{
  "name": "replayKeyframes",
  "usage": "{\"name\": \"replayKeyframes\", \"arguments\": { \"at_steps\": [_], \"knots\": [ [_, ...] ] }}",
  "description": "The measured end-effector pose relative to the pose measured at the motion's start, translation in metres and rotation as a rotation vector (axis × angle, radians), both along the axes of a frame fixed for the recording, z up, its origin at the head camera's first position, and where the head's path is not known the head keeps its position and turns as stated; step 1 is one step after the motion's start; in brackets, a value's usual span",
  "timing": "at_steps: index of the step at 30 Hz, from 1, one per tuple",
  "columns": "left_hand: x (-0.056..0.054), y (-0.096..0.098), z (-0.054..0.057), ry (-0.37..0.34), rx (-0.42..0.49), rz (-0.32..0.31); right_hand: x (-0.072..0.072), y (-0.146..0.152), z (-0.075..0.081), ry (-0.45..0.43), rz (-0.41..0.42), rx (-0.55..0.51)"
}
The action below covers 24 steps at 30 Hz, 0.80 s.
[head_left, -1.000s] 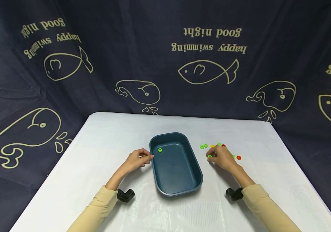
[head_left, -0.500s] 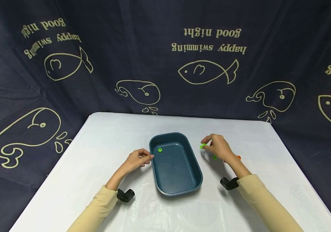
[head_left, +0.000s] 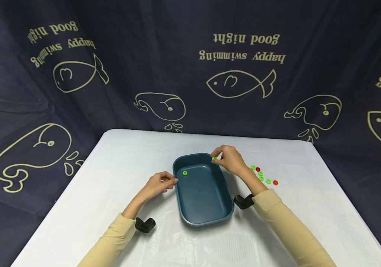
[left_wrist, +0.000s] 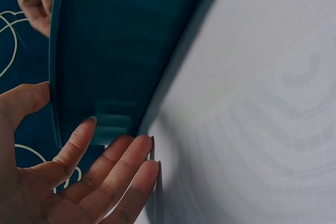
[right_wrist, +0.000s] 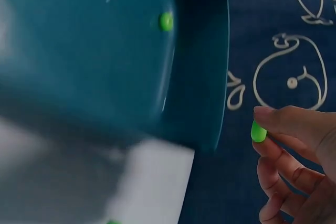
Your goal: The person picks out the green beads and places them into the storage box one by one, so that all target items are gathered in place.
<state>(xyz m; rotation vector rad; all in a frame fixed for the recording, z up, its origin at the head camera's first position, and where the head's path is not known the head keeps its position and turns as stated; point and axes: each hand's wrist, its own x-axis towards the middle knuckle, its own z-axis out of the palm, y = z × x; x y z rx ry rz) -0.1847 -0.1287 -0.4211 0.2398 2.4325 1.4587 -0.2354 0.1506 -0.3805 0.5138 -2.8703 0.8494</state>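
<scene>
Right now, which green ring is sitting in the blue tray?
The green ring near the far left corner inside the blue tray. Another green ring is pinched by the right hand; others lie on the white table.

A white-covered table bears a dark blue bin and, to its right, green, red and orange rings.

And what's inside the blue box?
One green ring lies inside the blue box, near its far left corner. In the head view, the right hand, pinching another green ring, hides a bit of the far right corner.
</scene>
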Motion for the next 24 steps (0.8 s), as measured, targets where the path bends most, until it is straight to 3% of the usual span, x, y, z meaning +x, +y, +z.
{"name": "replayKeyframes", "arguments": {
  "at_steps": [4, 6, 13, 24],
  "knots": [
    [-0.013, -0.005, -0.023, 0.013, 0.003, 0.011, -0.004, -0.021, -0.001, 0.0, 0.035, 0.008],
    [-0.015, -0.006, -0.028, 0.015, 0.001, 0.012, -0.007, -0.03, -0.004, -0.008, 0.049, 0.017],
    [-0.016, -0.006, -0.027, -0.006, 0.011, 0.012, -0.017, -0.055, -0.019, -0.048, 0.068, 0.053],
    [-0.017, -0.007, -0.028, 0.001, 0.005, 0.017, -0.019, -0.077, -0.044, -0.08, 0.075, 0.135]
  ]
}}
